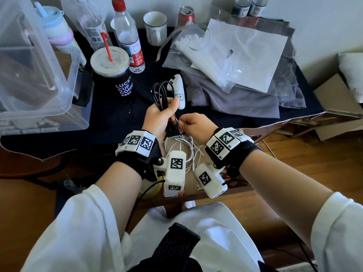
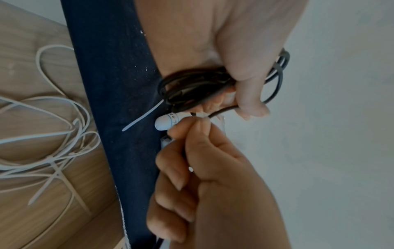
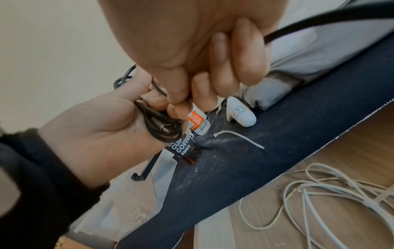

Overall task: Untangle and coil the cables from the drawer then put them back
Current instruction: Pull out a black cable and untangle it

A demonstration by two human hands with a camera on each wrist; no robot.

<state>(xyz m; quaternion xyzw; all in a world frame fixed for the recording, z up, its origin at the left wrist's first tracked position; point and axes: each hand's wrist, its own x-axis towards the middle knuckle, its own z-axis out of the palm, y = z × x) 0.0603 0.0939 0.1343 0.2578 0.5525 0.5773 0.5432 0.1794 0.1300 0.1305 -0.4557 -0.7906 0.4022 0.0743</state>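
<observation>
My left hand [image 1: 167,112] grips a coiled black cable [image 1: 163,93] upright above the dark cloth; its loops stick out past the fingers [image 2: 275,75], and a plug shows in the bundle [image 3: 164,129]. My right hand [image 1: 181,120] pinches a thin white strip, seemingly a cable tie [image 1: 177,120], with thumb and forefinger at the lower end of the coil, beside a black strand [image 2: 224,110]. Below both hands a tangle of white cables [image 1: 182,148] lies in the open wooden drawer [image 2: 32,67]. One loose white cable tie [image 3: 238,137] lies on the cloth.
A white oval device [image 1: 179,89] lies just behind the coil. A clear plastic bin [image 1: 29,75], a coffee cup [image 1: 115,75], a water bottle [image 1: 129,40] and a mug [image 1: 155,26] stand at the back left. Bags of ties [image 1: 225,55] sit on grey cloth [image 1: 235,99].
</observation>
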